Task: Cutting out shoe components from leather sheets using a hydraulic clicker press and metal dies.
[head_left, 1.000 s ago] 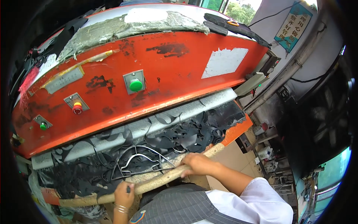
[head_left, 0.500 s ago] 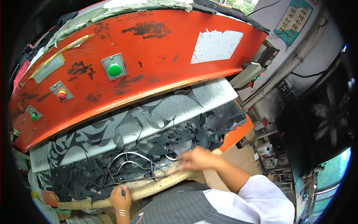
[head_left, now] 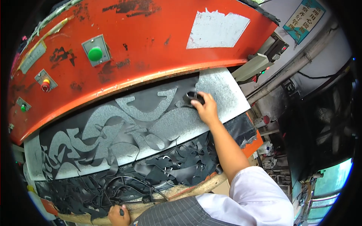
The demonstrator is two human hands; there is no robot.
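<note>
The left hand (head_left: 118,216) partly hides a small dark object (head_left: 121,212).

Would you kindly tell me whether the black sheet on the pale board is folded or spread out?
Mostly spread out: the black sheet lies across the pale board, whose surface shows through large gaps.

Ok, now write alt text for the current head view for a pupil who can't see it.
A person's right hand holds a dark ring-shaped object at a black sheet with curved cut-outs, lying on a grey board by an orange machine. The left hand, at the lower edge, grips a small dark item near black scraps.
</note>
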